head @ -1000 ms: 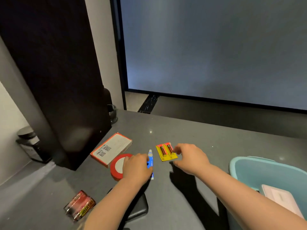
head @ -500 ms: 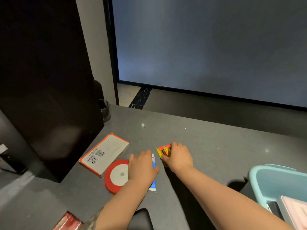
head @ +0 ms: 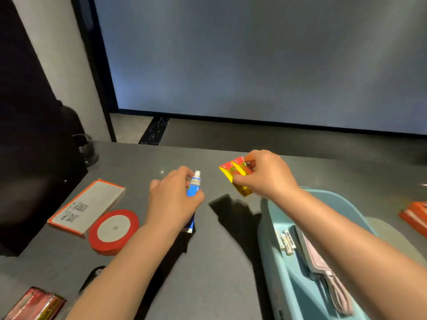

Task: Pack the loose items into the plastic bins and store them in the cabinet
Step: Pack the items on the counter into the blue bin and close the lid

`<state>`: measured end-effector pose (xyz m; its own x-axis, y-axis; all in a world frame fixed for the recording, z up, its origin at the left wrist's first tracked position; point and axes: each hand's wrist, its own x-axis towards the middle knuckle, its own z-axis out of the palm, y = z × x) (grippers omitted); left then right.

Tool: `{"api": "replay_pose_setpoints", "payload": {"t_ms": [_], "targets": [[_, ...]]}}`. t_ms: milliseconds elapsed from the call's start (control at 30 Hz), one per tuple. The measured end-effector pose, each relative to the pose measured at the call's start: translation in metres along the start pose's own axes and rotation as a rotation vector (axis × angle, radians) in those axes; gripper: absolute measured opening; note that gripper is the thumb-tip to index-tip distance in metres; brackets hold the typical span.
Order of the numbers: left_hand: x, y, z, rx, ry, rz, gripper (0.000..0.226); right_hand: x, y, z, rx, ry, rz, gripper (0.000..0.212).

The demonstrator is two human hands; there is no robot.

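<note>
My left hand [head: 172, 199] grips a blue and white tube [head: 193, 188], lifted off the grey counter with its white cap pointing up. My right hand [head: 265, 173] pinches a yellow and red blister card [head: 234, 175] above the counter, just left of the light blue plastic bin [head: 268, 229]. The bin stands at the right under my right forearm and holds a pink flat item [head: 323, 264] and a small white labelled piece [head: 287, 241].
On the counter [head: 219, 262] at the left lie an orange-edged white box [head: 89, 205] and a red ribbon roll [head: 114, 230]. A red pack of batteries [head: 34, 304] sits at the bottom left. A dark cabinet [head: 30, 144] stands at the left, a glass [head: 86, 148] beside it. Orange boxes [head: 414, 215] lie at the far right.
Both hands have lifted off the counter, the left with the tube and the right with the blister card. The view has shifted right, so more of the bin shows.
</note>
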<state>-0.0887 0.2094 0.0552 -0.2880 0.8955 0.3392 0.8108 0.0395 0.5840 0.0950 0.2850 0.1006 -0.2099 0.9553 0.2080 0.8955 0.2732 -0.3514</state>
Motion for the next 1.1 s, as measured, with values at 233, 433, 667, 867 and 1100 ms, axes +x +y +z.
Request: {"api": "replay_pose_setpoints", "payload": {"t_ms": [233, 433, 667, 867, 1100], "targets": [[-0.041, 0.099, 0.018, -0.15, -0.039, 0.108, 0.02, -0.081, 0.104, -0.058, -0.098, -0.027, 0.21, 0.04], [-0.062, 0.121, 0.036, -0.14, -0.044, 0.047, 0.02, -0.09, 0.116, -0.017, -0.042, -0.151, 0.234, 0.037], [-0.063, 0.126, 0.037, -0.108, -0.015, 0.026, 0.019, -0.069, 0.107, 0.031, -0.039, -0.258, 0.25, 0.036], [-0.06, 0.125, 0.041, -0.092, -0.031, 0.022, 0.02, -0.06, 0.117, 0.053, -0.112, -0.252, 0.219, 0.015], [-0.054, 0.142, 0.049, -0.181, -0.053, 0.052, 0.024, -0.067, 0.115, -0.017, 0.207, -0.131, 0.193, 0.01]]}}
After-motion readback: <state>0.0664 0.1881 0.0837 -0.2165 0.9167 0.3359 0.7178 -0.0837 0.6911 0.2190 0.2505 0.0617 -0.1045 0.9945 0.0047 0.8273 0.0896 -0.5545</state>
